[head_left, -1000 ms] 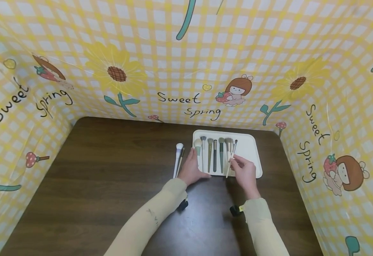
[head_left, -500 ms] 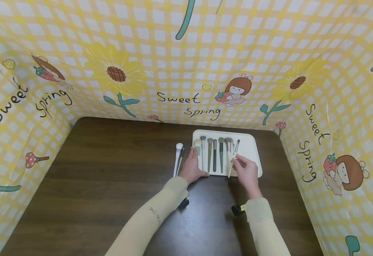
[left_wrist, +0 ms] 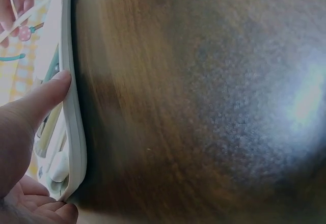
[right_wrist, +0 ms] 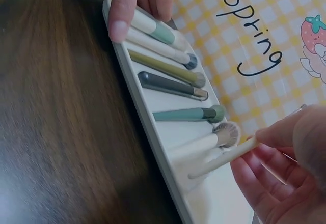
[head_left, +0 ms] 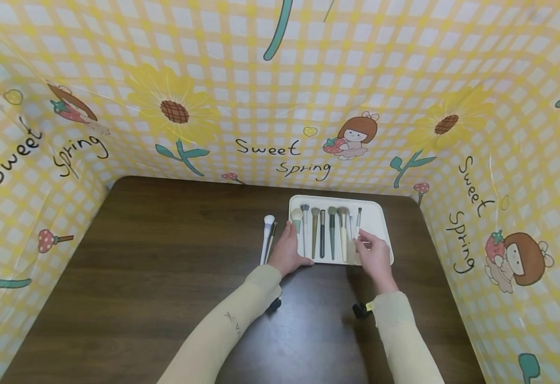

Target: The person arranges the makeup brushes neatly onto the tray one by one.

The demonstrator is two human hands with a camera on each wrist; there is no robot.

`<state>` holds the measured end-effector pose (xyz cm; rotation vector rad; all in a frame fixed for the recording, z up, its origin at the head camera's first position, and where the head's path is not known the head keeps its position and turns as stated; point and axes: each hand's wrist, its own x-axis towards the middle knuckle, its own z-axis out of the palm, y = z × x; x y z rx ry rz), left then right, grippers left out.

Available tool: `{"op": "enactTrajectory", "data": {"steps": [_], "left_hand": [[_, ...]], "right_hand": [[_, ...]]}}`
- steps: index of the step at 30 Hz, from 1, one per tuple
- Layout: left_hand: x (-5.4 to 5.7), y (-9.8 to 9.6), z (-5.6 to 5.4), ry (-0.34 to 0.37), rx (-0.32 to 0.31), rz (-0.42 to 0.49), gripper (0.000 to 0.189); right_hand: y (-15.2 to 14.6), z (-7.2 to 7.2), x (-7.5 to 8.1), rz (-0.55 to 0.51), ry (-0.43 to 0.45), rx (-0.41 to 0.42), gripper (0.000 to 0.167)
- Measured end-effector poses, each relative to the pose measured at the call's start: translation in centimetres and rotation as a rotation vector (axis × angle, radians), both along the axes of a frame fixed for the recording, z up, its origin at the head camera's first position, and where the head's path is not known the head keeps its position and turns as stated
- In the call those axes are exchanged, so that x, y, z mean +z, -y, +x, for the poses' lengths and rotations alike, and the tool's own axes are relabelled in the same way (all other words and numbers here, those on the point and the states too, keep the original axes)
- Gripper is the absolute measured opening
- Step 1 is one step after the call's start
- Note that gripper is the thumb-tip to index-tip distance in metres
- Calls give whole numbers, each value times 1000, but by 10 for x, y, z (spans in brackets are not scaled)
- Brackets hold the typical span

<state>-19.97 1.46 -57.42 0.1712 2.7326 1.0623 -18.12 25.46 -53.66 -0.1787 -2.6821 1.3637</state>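
Observation:
A white tray [head_left: 375, 218] holds several makeup brushes laid side by side, bristles toward the back. At its near left corner my left hand [head_left: 287, 253] grips the tray, the thumb [left_wrist: 58, 86] pressing on the front rim and the fingers curled by the corner. My right hand [head_left: 375, 258] pinches a slim makeup brush [right_wrist: 221, 162] with a cream handle and small dark bristles over the tray's right part. In the right wrist view its handle end hangs close over the tray, beside a fluffy cream-handled brush [right_wrist: 201, 143]. A green brush [right_wrist: 186, 114] lies beyond that.
Left of the tray, a white-headed brush [head_left: 266, 234] and a darker slim brush [head_left: 272, 237] lie on the brown wooden table [head_left: 174, 256]. A yellow checked cloth wall [head_left: 261, 106] stands close behind the tray and along both sides.
My right hand has moved a little right with the slim brush, which has swung more upright in the head view and away from the fluffy brush. My left hand stays at the tray corner.

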Motion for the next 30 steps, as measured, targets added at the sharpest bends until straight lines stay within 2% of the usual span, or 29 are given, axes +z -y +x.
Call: {"op": "enactTrajectory", "data": {"steps": [10, 16, 25, 30], "left_hand": [[-1, 0, -1, -13, 0, -2, 128], [-1, 0, -1, -7, 3, -4, 127], [1, 0, 0, 11, 5, -4, 127], [2, 0, 0, 13, 4, -1, 127]], "right_hand": [[-14, -12, 0, 61, 13, -69, 33], [-20, -20, -5, 104, 1, -100, 29], [-26, -31, -11, 155, 77, -82, 30], [-24, -37, -11, 173, 170, -72, 31]]}}
